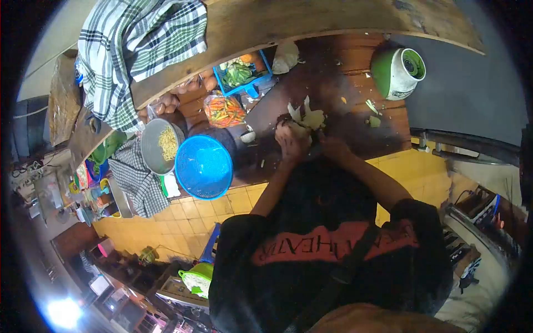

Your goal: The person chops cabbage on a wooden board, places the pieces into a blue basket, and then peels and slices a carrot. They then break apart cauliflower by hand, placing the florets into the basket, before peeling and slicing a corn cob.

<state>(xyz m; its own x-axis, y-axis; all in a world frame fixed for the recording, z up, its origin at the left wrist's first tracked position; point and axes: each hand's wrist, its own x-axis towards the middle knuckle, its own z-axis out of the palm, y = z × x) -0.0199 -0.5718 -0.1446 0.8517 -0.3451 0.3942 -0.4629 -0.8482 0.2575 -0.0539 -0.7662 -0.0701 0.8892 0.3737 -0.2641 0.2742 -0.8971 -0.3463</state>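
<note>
Glossy plastic colander (204,166), dull metal bowl (147,149), rough wooden boards (344,64)

Pale cabbage (308,117) (leaves splayed, partly torn) on dark wooden boards (344,66).

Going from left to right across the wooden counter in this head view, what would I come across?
A metal bowl of yellow shreds → blue colander → the person's left hand → right hand → green and white container.

Black short-sleeved T-shirt (311,222) with a red lettered band (333,244), crossed by a dark strap (340,276); left hand (291,141) and right hand (333,147) bare.
</note>
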